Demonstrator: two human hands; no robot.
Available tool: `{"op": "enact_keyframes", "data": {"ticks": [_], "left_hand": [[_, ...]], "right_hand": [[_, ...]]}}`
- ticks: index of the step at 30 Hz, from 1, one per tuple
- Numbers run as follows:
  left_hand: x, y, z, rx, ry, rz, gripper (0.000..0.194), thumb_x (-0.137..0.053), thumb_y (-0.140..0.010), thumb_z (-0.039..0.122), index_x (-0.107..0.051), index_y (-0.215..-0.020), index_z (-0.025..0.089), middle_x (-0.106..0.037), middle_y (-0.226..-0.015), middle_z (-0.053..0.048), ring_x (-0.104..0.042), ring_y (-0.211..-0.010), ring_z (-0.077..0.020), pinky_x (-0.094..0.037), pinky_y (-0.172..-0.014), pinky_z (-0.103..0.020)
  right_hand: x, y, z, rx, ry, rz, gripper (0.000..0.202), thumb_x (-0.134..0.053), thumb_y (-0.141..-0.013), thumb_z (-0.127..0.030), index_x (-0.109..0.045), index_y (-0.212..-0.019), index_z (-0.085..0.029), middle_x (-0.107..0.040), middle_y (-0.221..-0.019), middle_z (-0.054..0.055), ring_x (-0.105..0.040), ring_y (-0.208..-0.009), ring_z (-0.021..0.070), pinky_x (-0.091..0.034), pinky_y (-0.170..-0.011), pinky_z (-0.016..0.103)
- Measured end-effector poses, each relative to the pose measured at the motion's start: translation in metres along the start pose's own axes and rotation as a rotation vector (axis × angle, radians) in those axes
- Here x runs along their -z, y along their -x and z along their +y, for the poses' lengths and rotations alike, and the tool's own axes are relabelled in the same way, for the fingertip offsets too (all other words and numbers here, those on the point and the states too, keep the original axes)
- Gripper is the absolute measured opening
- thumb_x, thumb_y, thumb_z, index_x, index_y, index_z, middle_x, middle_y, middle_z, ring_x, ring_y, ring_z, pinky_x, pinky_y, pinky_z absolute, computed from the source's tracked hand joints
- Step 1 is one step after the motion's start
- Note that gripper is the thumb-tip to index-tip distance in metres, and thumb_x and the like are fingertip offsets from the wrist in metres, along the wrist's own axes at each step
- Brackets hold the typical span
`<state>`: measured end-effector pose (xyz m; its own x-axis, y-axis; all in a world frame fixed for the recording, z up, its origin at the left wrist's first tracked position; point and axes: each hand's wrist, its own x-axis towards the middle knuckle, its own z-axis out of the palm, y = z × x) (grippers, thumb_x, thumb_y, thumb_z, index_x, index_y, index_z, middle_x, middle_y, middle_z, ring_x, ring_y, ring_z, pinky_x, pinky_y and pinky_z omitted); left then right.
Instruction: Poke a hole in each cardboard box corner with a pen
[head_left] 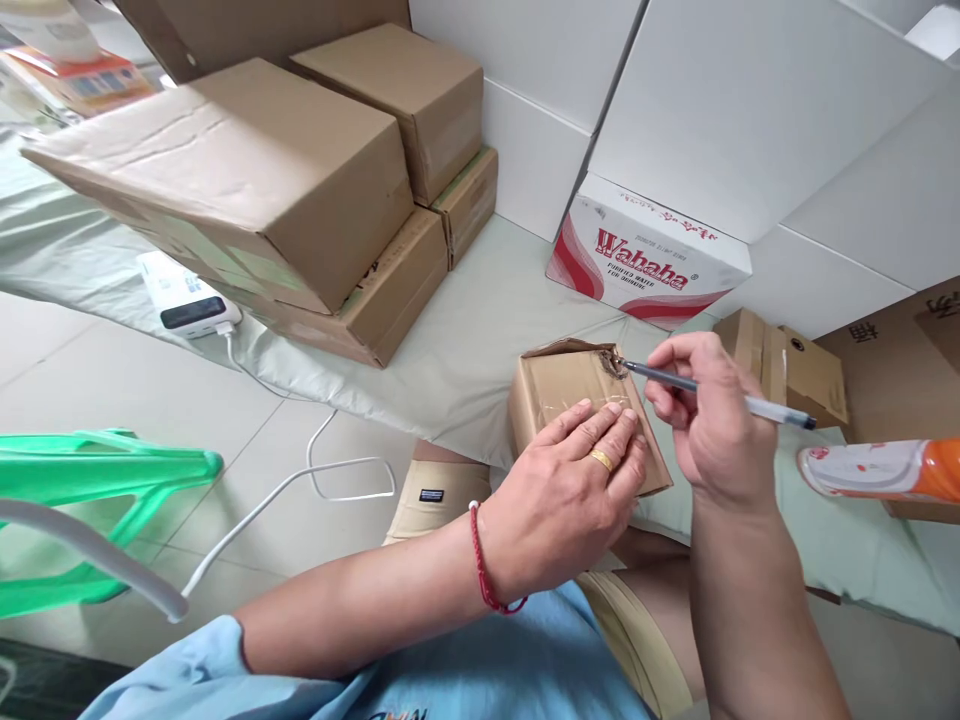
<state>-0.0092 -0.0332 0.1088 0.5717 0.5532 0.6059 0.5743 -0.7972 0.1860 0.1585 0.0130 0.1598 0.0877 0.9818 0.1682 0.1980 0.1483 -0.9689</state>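
Note:
A small brown cardboard box [555, 385] lies on the pale green cloth at the table's near edge, in front of me. My left hand [577, 480] rests flat across its top, fingers stretched out side by side. A pen [679, 380] with a dark grip and a clear barrel is pinched in my right hand [712, 410]. Its tip touches a dark scribbled patch [613, 363] near the far right corner of the box. The lower part of the box is partly hidden under my left hand.
Stacked cardboard boxes [337, 180] stand at the left, beside a white power bank [191, 310] with a cable. A Wahaha carton [645, 255] is against the white wall panels. An orange and white bottle [885, 468] and a smaller box [814, 375] sit at right. A green stool [112, 470] is at lower left.

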Motion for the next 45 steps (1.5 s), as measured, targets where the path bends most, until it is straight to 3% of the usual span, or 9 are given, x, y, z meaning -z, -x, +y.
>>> {"op": "enact_keyframes", "data": {"ticks": [4, 7, 10, 16, 29, 45], "left_hand": [[-0.001, 0.001, 0.0, 0.005, -0.002, -0.013, 0.04, -0.056, -0.109, 0.033, -0.073, -0.136, 0.009, -0.071, -0.151, -0.017, -0.068, -0.142, -0.0294, -0.052, -0.125, -0.048], [-0.001, 0.002, 0.0, 0.004, -0.001, -0.004, 0.04, -0.056, -0.109, 0.033, -0.073, -0.136, 0.009, -0.071, -0.151, -0.017, -0.068, -0.142, -0.0295, -0.052, -0.125, -0.047], [-0.001, 0.001, 0.0, 0.005, 0.002, 0.008, 0.04, -0.056, -0.108, 0.032, -0.073, -0.136, 0.008, -0.072, -0.15, -0.016, -0.069, -0.141, -0.0297, -0.053, -0.125, -0.048], [0.0, 0.001, 0.0, 0.006, 0.007, 0.005, 0.041, -0.058, -0.107, 0.03, -0.072, -0.138, 0.007, -0.073, -0.148, -0.015, -0.07, -0.139, -0.0298, -0.055, -0.122, -0.049], [0.0, 0.001, -0.001, 0.003, -0.014, 0.026, 0.04, -0.058, -0.105, 0.028, -0.073, -0.136, 0.008, -0.074, -0.148, -0.015, -0.071, -0.137, -0.0291, -0.055, -0.123, -0.046], [-0.002, 0.002, -0.001, 0.001, -0.011, 0.037, 0.039, -0.06, -0.104, 0.028, -0.072, -0.135, 0.007, -0.075, -0.145, -0.016, -0.07, -0.139, -0.0284, -0.052, -0.125, -0.045]], "right_hand": [[-0.006, -0.007, 0.02, 0.027, 0.058, 0.071, 0.029, -0.082, -0.092, -0.048, -0.07, -0.1, -0.023, -0.067, -0.077, -0.002, -0.054, -0.062, 0.0116, -0.041, -0.057, 0.025], [-0.009, -0.008, 0.026, 0.026, 0.081, 0.147, 0.024, -0.082, -0.09, -0.041, -0.07, -0.096, -0.022, -0.06, -0.07, -0.004, -0.051, -0.058, 0.0109, -0.039, -0.053, 0.024], [-0.01, -0.007, 0.025, 0.019, 0.13, 0.183, 0.026, -0.078, -0.095, -0.046, -0.069, -0.091, -0.021, -0.056, -0.065, -0.005, -0.046, -0.053, 0.0093, -0.037, -0.049, 0.023], [-0.009, -0.009, 0.022, 0.054, 0.265, 0.184, 0.032, -0.074, -0.099, -0.053, -0.069, -0.092, -0.022, -0.062, -0.068, -0.003, -0.052, -0.055, 0.0098, -0.042, -0.052, 0.023], [-0.013, -0.009, 0.015, 0.129, 0.471, 0.155, 0.03, -0.068, -0.102, -0.051, -0.071, -0.095, -0.022, -0.067, -0.072, -0.002, -0.06, -0.062, 0.0128, -0.05, -0.063, 0.026], [-0.016, -0.006, 0.013, 0.16, 0.519, 0.137, 0.029, -0.066, -0.104, -0.049, -0.071, -0.096, -0.022, -0.068, -0.071, -0.002, -0.06, -0.061, 0.0122, -0.048, -0.062, 0.026]]}}
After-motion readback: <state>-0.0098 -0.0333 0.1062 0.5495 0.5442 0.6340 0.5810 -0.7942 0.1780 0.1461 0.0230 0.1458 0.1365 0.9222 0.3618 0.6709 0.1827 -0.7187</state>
